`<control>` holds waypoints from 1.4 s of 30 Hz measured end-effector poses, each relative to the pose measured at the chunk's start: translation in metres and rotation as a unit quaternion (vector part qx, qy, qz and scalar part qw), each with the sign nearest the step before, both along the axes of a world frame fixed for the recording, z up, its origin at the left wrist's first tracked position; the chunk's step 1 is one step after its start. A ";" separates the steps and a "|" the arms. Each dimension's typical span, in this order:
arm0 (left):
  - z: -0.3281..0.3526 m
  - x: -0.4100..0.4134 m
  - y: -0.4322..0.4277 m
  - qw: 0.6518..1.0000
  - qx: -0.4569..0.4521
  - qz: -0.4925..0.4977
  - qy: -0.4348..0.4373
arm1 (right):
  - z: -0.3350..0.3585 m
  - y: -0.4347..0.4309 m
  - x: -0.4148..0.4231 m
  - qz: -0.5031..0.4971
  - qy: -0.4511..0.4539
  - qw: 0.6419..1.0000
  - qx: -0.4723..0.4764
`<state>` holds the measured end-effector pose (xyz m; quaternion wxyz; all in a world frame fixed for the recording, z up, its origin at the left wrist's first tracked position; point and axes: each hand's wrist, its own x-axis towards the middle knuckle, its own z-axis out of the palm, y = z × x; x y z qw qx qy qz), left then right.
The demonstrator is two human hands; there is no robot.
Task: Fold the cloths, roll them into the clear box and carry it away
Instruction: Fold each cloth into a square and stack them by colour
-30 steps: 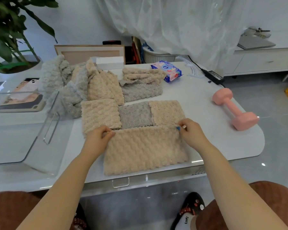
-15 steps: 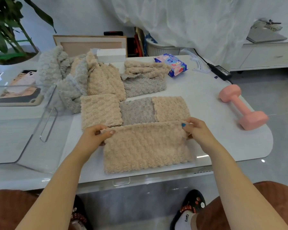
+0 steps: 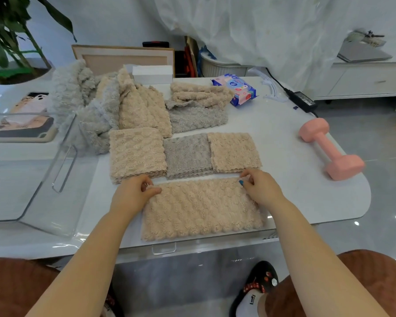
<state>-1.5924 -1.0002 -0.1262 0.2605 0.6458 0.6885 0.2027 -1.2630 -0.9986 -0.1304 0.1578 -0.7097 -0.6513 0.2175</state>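
1. Head view: half a second ago the far edge of my tan cloth point(image 3: 201, 208) touched the row of folded cloths. Now I have pulled it back toward me, and a thin strip of white table point(image 3: 284, 133) shows between them.
2. My left hand point(image 3: 133, 194) pinches the far left corner of the tan cloth, thumb on top and fingers curled shut on it.
3. My right hand point(image 3: 262, 187) pinches the far right corner the same way. Both arms reach straight out, palms down.
4. The tan cloth lies flat, with its near edge at the table's front edge.
5. Just past it sit three folded cloths: tan point(image 3: 136, 153), gray point(image 3: 188, 155), tan point(image 3: 234, 151).
6. The clear box point(image 3: 39, 170) stands left of the tan cloth.
7. A pink dumbbell point(image 3: 332, 148) lies well to its right.
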 end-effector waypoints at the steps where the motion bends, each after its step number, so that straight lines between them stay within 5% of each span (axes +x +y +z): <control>1: 0.000 0.000 0.000 1.000 0.002 -0.004 -0.015 | -0.001 0.000 0.001 0.004 0.002 1.000 -0.001; 6: 0.004 0.005 -0.007 0.990 0.033 0.017 -0.138 | -0.003 -0.003 0.002 0.023 0.042 0.999 0.018; 11: 0.006 0.009 -0.010 0.967 -0.001 0.052 -0.249 | 0.006 -0.012 -0.008 0.006 0.232 0.973 0.013; 19: 0.030 0.010 -0.014 0.906 0.051 0.141 -0.397 | 0.026 -0.029 -0.004 -0.121 0.502 0.856 0.034; 23: 0.066 0.007 -0.005 0.874 0.133 0.154 -0.442 | 0.069 -0.021 0.002 -0.076 0.541 0.828 0.126; 25: 0.090 0.004 -0.004 0.852 0.187 0.115 -0.475 | 0.091 -0.017 0.010 -0.033 0.598 0.783 0.165; 27: 0.105 -0.001 -0.009 0.869 0.201 0.038 -0.451 | 0.106 -0.020 0.021 0.013 0.626 0.761 0.167; 33: 0.053 -0.018 -0.040 0.976 -0.015 -0.094 -0.195 | 0.060 -0.055 0.033 0.023 0.330 0.944 0.000; 39: 0.029 -0.017 -0.056 0.954 -0.207 -0.205 -0.072 | 0.046 -0.064 0.030 0.085 0.144 0.955 -0.247; 42: 0.036 -0.002 -0.047 0.980 -0.106 -0.169 -0.003 | 0.055 -0.054 0.021 0.037 0.065 0.984 -0.163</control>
